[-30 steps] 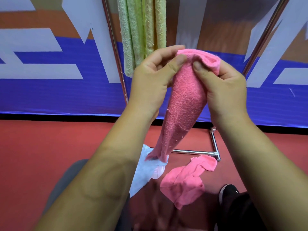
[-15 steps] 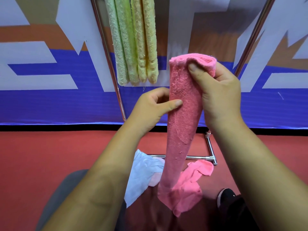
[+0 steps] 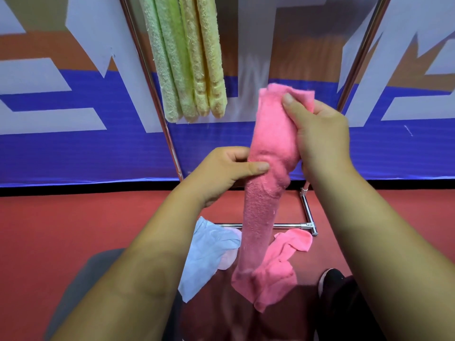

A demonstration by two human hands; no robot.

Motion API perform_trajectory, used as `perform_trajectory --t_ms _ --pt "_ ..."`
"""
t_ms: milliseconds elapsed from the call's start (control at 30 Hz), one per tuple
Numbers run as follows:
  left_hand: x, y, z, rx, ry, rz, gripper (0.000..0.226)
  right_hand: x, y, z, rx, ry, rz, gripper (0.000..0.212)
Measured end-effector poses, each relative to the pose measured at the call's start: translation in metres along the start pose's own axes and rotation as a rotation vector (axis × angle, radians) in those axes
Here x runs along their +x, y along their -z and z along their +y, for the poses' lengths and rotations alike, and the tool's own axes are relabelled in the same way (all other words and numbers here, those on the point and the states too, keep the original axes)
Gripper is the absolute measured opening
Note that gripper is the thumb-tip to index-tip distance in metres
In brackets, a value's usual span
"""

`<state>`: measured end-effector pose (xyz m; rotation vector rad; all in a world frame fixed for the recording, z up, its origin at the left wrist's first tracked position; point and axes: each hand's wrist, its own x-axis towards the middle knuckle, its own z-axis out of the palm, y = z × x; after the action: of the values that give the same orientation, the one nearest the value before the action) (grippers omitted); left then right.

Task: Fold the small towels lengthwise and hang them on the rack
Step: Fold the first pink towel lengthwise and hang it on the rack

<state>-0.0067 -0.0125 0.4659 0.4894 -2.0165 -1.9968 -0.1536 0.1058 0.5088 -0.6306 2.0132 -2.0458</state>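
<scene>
We see a long pink towel (image 3: 266, 168) folded into a thin strip, hanging straight down from its top end. Green and yellow towels (image 3: 189, 60) hang folded side by side on the shiny metal rack (image 3: 152, 94). On the red floor lie a crumpled pink towel (image 3: 280, 274), a light blue towel (image 3: 206, 254) and a pale pink one (image 3: 227, 262) peeking out beneath it

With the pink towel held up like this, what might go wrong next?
1. The left hand only pinches the pink towel mid-length; the lengthwise fold may spring open.
2. Its lower end hangs near the loose pink cloth below and may drag it.
3. The hung towels crowd the rack's left side.
</scene>
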Motion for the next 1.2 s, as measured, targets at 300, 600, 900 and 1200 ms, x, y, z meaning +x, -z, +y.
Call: perform_trajectory --t_ms 300,600,900,1200 --pt "0.005 -0.003 0.010 -0.207 0.130 0.233 0.030 -0.009 -0.012 0.050 0.056 -0.754 -0.434 0.098" --pt "0.006 0.033 0.013 -0.617 0.265 0.396 0.030 -0.021 -0.018 0.043 0.057 -0.444 -0.655 0.026" --pt "0.012 0.042 0.002 -0.573 0.153 0.334 0.047 -0.031 -0.032 0.046 0.153 -0.221 -0.526 0.013" --pt "-0.001 0.037 -0.006 -0.147 0.233 0.037 0.042 -0.015 -0.024 0.052 0.384 -0.415 -0.183 0.023"
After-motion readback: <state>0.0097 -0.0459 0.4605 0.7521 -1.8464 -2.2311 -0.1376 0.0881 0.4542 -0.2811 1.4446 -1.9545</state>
